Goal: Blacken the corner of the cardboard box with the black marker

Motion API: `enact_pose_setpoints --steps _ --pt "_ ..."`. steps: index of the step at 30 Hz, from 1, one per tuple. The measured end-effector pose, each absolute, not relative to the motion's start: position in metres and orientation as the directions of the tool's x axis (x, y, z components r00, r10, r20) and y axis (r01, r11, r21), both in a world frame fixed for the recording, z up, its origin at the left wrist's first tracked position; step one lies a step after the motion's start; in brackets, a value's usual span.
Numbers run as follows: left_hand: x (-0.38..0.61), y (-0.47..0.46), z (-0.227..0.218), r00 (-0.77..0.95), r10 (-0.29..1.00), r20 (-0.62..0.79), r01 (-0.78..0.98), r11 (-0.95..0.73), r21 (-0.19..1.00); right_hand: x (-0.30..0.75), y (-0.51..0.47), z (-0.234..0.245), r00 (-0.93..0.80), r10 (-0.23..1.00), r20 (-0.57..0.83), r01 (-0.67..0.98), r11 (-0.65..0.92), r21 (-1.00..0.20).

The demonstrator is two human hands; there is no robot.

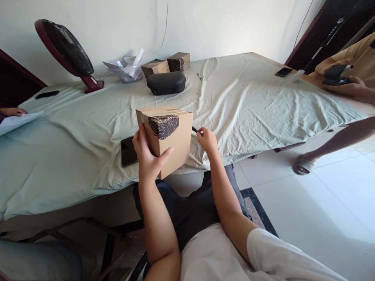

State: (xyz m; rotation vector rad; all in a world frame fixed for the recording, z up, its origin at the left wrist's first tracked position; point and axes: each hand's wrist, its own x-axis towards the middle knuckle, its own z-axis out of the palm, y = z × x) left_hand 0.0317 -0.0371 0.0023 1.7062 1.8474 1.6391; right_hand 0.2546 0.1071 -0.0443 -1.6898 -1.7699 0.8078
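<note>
My left hand [150, 158] grips a brown cardboard box [177, 146] by its left corner, thumb on the front face and fingers along the left side. The box is tilted at the table's near edge, and dark scribbled ink covers one upper corner of it. In my right hand [208, 140] is a black pen [197, 131], pinched between the fingers. The pen points left toward the box's right edge; whether its tip touches the box is hidden. A dark phone [129, 151] lies on the cloth beside my left hand, partly covered by it.
A black zip case [166, 83] lies behind the box, with two scribbled cardboard boxes [179, 61] and a plastic bag [129, 70] beyond. A red fan [66, 48] stands left on the cloth-covered table [73, 152]. Another person's hands [348, 84] hold a dark device at right.
</note>
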Motion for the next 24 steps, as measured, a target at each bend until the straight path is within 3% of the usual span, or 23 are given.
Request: enact_pose_setpoints --steps 8,11,14,19,24 --pt "0.038 -0.036 0.006 -0.31 0.782 0.54 0.659 -0.232 0.715 0.266 0.108 -0.036 -0.142 0.989 -0.042 0.369 0.013 -0.929" --pt "0.037 -0.036 0.005 -0.312 0.783 0.538 0.653 -0.234 0.72 0.271 0.105 -0.031 -0.217 0.97 -0.107 0.049 -0.099 -0.994" --pt "0.036 -0.036 0.004 -0.323 0.777 0.54 0.647 -0.235 0.725 0.273 0.105 -0.032 -0.253 0.95 -0.183 -0.168 -0.23 -0.959" --pt "0.036 -0.036 0.004 -0.325 0.775 0.541 0.644 -0.237 0.727 0.266 0.113 -0.046 -0.212 0.915 -0.343 -0.088 -0.367 -0.926" --pt "0.035 -0.036 0.004 -0.323 0.774 0.545 0.636 -0.249 0.73 0.265 0.115 -0.053 -0.362 0.781 -0.509 -0.071 -0.568 -0.82"
